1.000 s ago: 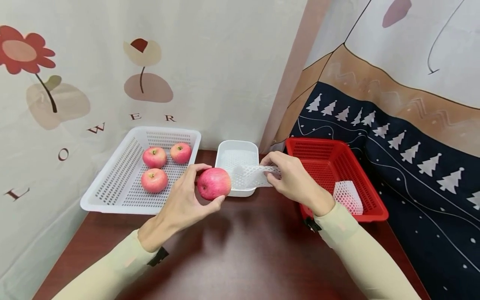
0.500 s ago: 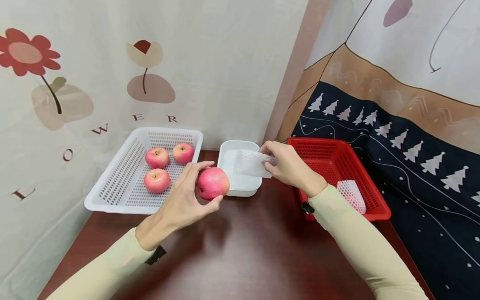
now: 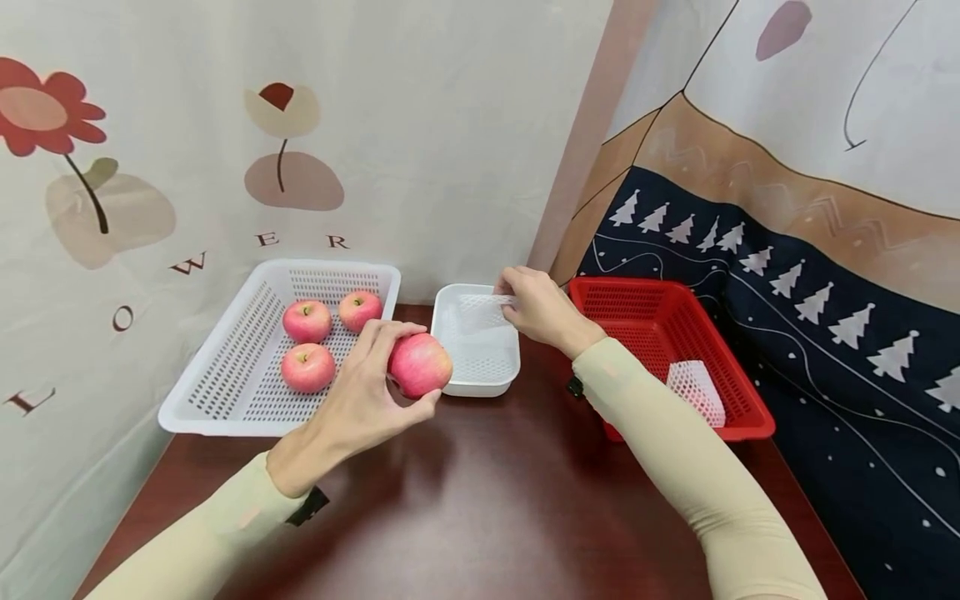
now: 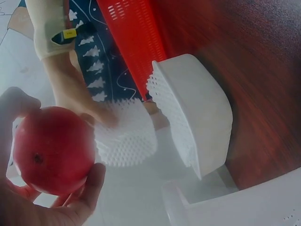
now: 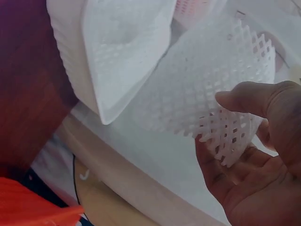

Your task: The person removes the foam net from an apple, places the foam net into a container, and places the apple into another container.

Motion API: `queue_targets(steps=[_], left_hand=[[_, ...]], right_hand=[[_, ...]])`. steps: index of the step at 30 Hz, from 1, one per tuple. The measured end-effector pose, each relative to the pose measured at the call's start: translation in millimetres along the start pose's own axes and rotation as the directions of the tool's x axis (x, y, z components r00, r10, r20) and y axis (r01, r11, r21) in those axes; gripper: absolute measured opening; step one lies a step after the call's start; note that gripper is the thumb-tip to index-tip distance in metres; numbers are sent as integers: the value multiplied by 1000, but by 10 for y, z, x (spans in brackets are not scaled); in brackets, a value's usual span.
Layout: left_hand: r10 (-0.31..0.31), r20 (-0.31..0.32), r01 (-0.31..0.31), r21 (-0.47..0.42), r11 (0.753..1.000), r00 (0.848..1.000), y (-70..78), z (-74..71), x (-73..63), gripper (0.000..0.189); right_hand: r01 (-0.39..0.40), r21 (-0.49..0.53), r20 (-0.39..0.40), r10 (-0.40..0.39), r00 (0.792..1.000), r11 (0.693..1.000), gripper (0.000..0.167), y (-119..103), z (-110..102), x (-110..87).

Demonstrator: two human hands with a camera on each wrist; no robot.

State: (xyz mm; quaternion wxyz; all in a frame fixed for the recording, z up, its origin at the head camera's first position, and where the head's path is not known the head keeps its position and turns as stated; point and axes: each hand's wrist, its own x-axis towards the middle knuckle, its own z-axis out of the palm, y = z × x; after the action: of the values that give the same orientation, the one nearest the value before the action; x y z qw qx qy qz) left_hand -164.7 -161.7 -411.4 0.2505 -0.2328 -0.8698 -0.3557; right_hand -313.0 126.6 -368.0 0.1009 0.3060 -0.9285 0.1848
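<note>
In my left hand (image 3: 360, 400) I grip a red apple (image 3: 420, 365), thumb below and fingers over its top; the left wrist view shows the apple (image 4: 54, 150) from its blossom end. My right hand (image 3: 543, 308) pinches a white foam fruit net (image 5: 207, 89) between thumb and fingers. The net hangs flat over the back of a small white tray (image 3: 480, 385), with more foam netting lying inside it. In the right wrist view the thumb (image 5: 244, 98) presses on the mesh while other fingers sit behind it.
A white perforated basket (image 3: 225, 423) at the left holds three apples (image 3: 308, 367). At the right stands a red basket (image 3: 738, 432) with a netted fruit (image 3: 696, 392) in its front corner. All stand on a dark red-brown table (image 3: 480, 508) before a printed curtain (image 3: 435, 125).
My right hand has moved back and left with the foam net, away from the apple and over the tray. The left hand stays nearly in place, still gripping the apple.
</note>
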Motion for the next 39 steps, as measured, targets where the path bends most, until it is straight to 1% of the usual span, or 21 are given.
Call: queue_targets(steps=[3, 7, 9, 11, 14, 19, 22, 28, 31, 33, 39], left_hand=[[-7, -1, 7, -2, 1000, 1000, 0, 14, 3, 78], [-12, 1, 12, 4, 1000, 1000, 1, 33, 7, 79], [-13, 3, 13, 8, 1000, 1000, 3, 46, 12, 79], [-16, 1, 16, 11, 1000, 1000, 6, 52, 5, 79], [-27, 1, 27, 9, 1000, 1000, 16, 57, -6, 80], [-45, 2, 45, 4, 999, 999, 35, 71, -23, 80], [-44, -6, 44, 6, 999, 999, 33, 88, -34, 79], [-40, -11, 40, 1, 999, 999, 33, 102, -23, 80], [-51, -8, 51, -8, 999, 999, 41, 96, -19, 82], [-57, -2, 57, -12, 998, 998, 46, 95, -19, 83], [-64, 23, 64, -12, 998, 998, 56, 103, -5, 84]], right_hand=[[-4, -2, -25, 4, 1000, 1000, 12, 17, 91, 61], [20, -15, -60, -21, 998, 1000, 15, 32, 234, 90], [37, -41, -55, -39, 998, 998, 17, 32, 309, 79], [57, -73, -25, -59, 998, 996, 18, 10, 381, 60], [79, -107, 49, -74, 996, 991, 19, -23, 470, 24], [77, -93, 172, -60, 983, 993, 13, -61, 543, -27], [65, -75, 232, -46, 972, 995, 15, -71, 548, -60], [16, -68, 320, 7, 947, 998, 35, -84, 475, -134], [7, -73, 345, 18, 938, 997, 41, -96, 431, -158], [8, -73, 345, 18, 938, 997, 44, -101, 403, -171], [-3, -57, 313, 21, 950, 998, 45, -108, 302, -207]])
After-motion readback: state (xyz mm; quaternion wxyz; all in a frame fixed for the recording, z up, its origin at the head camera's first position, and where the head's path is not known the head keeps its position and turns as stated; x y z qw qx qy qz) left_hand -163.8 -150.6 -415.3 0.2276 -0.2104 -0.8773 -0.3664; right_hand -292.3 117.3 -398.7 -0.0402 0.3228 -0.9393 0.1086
